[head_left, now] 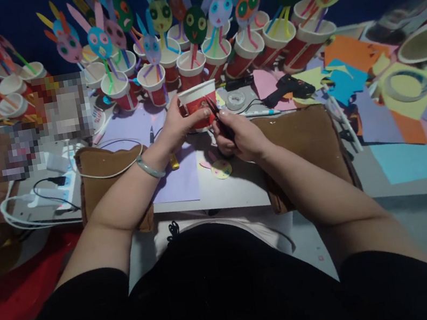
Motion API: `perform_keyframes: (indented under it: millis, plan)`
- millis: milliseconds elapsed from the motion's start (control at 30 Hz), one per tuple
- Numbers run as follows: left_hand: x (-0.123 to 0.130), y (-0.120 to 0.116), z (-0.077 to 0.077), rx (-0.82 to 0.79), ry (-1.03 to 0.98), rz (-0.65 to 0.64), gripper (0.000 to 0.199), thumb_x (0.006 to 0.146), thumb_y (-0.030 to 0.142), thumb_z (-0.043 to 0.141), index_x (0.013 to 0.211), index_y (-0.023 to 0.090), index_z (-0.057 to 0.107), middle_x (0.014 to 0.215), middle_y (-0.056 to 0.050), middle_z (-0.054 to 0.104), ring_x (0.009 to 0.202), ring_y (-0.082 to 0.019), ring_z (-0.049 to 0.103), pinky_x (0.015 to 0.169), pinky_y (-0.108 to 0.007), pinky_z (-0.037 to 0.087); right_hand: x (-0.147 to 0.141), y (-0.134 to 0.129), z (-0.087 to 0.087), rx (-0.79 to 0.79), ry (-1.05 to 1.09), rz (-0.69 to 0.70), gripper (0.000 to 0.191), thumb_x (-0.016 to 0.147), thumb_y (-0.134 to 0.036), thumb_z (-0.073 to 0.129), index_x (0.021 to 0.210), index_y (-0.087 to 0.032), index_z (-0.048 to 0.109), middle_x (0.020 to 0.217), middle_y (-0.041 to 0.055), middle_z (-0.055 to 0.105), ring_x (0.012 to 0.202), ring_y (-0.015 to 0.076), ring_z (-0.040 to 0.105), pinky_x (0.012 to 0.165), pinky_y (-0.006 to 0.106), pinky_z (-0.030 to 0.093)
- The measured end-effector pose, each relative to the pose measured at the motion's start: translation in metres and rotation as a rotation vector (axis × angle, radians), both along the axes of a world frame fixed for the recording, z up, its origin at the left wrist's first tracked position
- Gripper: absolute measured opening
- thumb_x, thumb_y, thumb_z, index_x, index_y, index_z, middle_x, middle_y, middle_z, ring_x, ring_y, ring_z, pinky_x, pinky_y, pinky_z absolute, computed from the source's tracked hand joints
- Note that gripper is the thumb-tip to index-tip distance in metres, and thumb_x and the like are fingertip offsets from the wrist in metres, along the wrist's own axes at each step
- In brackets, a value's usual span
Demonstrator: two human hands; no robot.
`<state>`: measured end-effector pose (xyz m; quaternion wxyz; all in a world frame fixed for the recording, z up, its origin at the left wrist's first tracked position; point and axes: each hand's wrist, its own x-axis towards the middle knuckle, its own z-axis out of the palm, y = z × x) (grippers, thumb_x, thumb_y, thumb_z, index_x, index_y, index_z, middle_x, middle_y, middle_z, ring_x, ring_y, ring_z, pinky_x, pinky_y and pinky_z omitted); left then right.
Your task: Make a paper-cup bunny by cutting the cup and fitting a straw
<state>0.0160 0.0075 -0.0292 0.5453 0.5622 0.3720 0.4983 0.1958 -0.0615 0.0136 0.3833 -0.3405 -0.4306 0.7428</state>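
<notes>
My left hand (178, 125) is closed around the side of a red and white paper cup (194, 93), held tilted above the table. In my right hand (239, 132) is a slim black pointed tool (213, 108), perhaps scissors; the fist hides most of it. Its tip meets or lies just in front of the cup's right side. Below the hands, a small yellow paper rabbit face (221, 168) with pink ears lies on the white tabletop. A sheet of purple paper (179, 185) lies under my left forearm.
Behind the hands stand several cups (154, 85) with paper rabbit heads on straws. Brown cushions (295, 135) lie under both forearms. A tape roll (235, 100), a black corded tool (287, 87) and coloured paper scraps (347, 80) lie right; a power strip (58, 188) with cables sits left.
</notes>
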Motion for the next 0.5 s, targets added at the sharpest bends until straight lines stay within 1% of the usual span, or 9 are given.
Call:
perform_keyframes:
  millis: [100,233,400,500]
  plan:
    - [-0.0008,-0.0005,-0.0003,0.018,0.026,0.004,0.09,0.059,0.069,0.097,0.127,0.024,0.059,0.132,-0.014,0.073,0.131,-0.033,0.068,0.114,-0.048,0.052,0.0,0.0013,-0.0008,-0.002,-0.024,0.005,0.059,0.087,-0.079,0.07,0.082,-0.027,0.043,0.045,-0.0124,0.034,0.035,0.0057,0.019,0.037,0.021,0.017]
    - [-0.0001,-0.0028,0.0041,0.014,0.038,-0.008,0.09,0.058,0.069,0.098,0.126,0.023,0.06,0.13,-0.014,0.074,0.13,-0.033,0.068,0.113,-0.048,0.053,0.0005,0.0022,0.0001,0.003,-0.019,0.004,0.059,0.089,-0.08,0.066,0.081,-0.026,0.044,0.043,-0.013,0.034,0.035,0.0056,0.018,0.037,0.02,0.018]
    - [0.0009,-0.0043,0.0091,0.014,0.024,-0.022,0.082,0.056,0.065,0.1,0.116,0.021,0.064,0.121,-0.013,0.077,0.12,-0.032,0.072,0.11,-0.049,0.056,0.001,0.0019,0.0047,-0.065,0.006,0.006,0.056,0.095,-0.076,0.064,0.083,-0.026,0.041,0.044,-0.0142,0.033,0.033,0.0053,0.017,0.036,0.019,0.016]
    - [0.0016,-0.0034,0.0081,0.014,0.027,-0.037,0.079,0.057,0.065,0.1,0.114,0.022,0.065,0.116,-0.011,0.079,0.117,-0.031,0.074,0.108,-0.05,0.058,0.0014,0.0015,0.0077,-0.106,0.016,0.004,0.054,0.096,-0.074,0.064,0.083,-0.026,0.041,0.043,-0.0143,0.033,0.033,0.0054,0.017,0.036,0.019,0.017]
